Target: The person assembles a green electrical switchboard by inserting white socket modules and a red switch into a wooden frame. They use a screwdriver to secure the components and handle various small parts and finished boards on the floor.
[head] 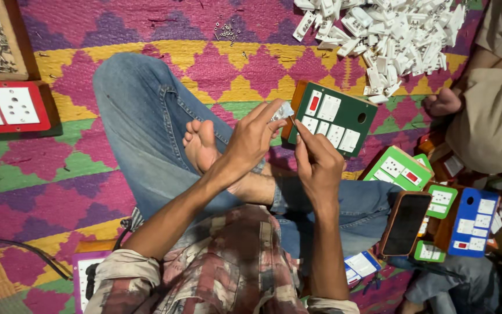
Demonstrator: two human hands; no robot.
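Between hands [286, 145], seemingly white switch [284, 110]

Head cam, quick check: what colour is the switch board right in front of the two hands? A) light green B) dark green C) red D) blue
B: the board just beyond the left hand and right hand has a dark green face with white switches and one red one; the blue board and light green board lie off to the right, the red board far left.
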